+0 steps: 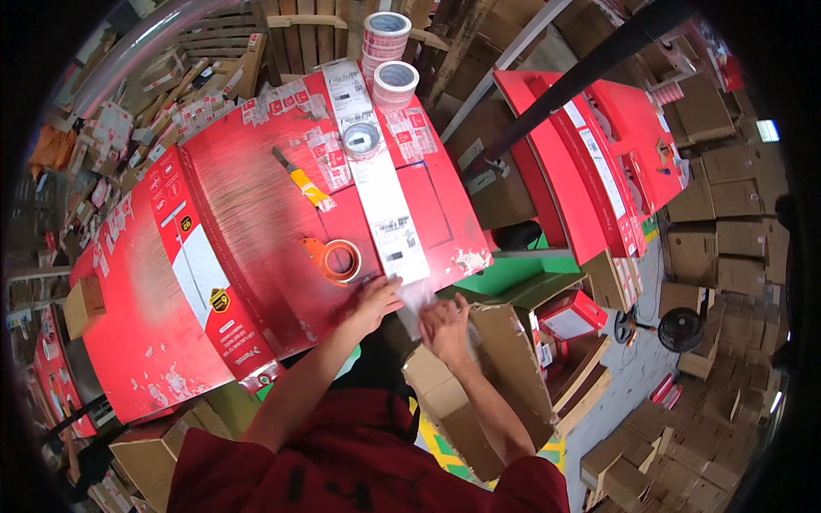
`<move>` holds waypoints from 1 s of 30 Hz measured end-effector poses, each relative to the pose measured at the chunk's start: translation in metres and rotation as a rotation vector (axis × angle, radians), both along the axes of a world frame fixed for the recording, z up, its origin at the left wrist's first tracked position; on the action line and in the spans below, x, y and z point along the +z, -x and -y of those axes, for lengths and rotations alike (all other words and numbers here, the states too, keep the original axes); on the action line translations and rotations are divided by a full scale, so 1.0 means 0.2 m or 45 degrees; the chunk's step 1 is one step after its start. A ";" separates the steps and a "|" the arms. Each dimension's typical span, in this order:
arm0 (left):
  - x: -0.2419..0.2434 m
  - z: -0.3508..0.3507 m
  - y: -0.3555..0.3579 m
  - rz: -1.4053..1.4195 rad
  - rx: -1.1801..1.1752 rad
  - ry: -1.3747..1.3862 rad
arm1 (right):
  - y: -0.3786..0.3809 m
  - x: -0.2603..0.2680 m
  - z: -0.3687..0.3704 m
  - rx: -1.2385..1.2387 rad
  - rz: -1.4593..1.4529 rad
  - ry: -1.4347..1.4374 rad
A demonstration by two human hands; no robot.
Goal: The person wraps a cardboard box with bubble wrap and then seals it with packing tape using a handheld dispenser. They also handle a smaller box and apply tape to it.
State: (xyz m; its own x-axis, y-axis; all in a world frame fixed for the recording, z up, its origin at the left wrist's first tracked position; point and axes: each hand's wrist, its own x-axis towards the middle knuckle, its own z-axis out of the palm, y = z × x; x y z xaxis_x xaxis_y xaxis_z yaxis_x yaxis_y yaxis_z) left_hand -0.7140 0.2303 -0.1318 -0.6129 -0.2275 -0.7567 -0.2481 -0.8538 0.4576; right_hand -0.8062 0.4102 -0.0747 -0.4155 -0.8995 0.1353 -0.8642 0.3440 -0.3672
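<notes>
A long strip of white printed labels [380, 178] runs across the red tabletop [256, 186] to its near edge. My left hand [375, 304] touches the strip's side there with its fingertips; whether it pinches the paper cannot be made out. My right hand [446, 326], blurred, has curled fingers at the strip's loose, blurred end just past the edge. Resting on the strip is a roll of tape [361, 140]. Beyond my left hand lies an orange tape dispenser [333, 260], and farther off a yellow utility knife [303, 181].
A long red printed box [208, 269] lies across the table at left. Stacked tape rolls [392, 83] stand at the far edge. Below my right arm is an open cardboard box [513, 359]. A dark pole [577, 77] slants at upper right, before another red table [545, 160].
</notes>
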 end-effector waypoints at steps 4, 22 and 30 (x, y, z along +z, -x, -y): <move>-0.07 -0.10 0.08 -0.241 -0.169 0.190 | 0.28 0.11 0.12 0.113 0.310 0.084; -0.14 -0.22 -0.16 -0.050 -0.496 1.026 | 1.23 0.63 1.51 -0.236 -0.195 0.354; 0.54 0.12 -1.39 0.844 0.535 2.068 | -0.42 1.15 2.00 0.392 -0.032 1.094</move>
State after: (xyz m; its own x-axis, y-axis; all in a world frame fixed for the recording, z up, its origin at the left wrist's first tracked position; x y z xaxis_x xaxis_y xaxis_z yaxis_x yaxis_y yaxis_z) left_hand -0.4362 0.2056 -0.0232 -0.0453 -0.9571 0.2862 -0.6265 0.2504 0.7381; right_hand -0.7216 0.0105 0.1544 -0.1614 -0.5554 0.8158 -0.8838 -0.2865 -0.3699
